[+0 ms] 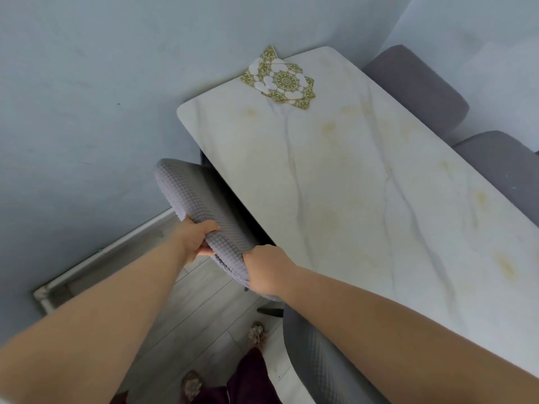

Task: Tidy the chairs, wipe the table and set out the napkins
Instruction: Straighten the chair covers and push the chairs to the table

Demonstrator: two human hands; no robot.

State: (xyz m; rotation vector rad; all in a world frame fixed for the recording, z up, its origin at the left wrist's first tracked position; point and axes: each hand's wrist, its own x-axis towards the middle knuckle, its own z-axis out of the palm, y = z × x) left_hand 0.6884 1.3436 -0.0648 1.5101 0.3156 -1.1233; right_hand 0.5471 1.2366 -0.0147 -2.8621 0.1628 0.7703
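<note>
- Both hands are on the quilted grey chair back (204,211), at about 8 o'clock from the middle of the marble worktop (364,182).
- The left hand (195,240) grips the chair back's top edge: thumb lying over the padded top, fingers (205,252) curled underneath and pressed together, pinching the cushion between them.
- The right hand (267,272) clamps the nearer end of the same chair back, knuckles up, fingers wrapped over the edge and out of sight behind the padding.
- The chair back sits just beside the worktop's long left edge, touching it or nearly so; I cannot tell which from here.
- A second grey quilted chair (318,365) stands at 6 o'clock, partly under the right forearm, tucked against the same edge.
- Two more grey chairs on the opposite side: one (417,88) at 1 o'clock, another (501,167) at 3 o'clock, both close against the worktop.
- The napkins (280,80), gold-and-white patterned, lie fanned in a loose stack at 12 o'clock, one corner hanging over the far edge near the wall.
- Yellowish smudges (329,129) show across the white marble surface, scattered from the far end toward the near end.
- Down at 6 o'clock, slippered feet (256,333) on pale plank flooring (204,301), and dark maroon trousers (250,380).
- A white pipe (110,252) runs along the base of the blue-grey wall (87,97) at 9 o'clock.
</note>
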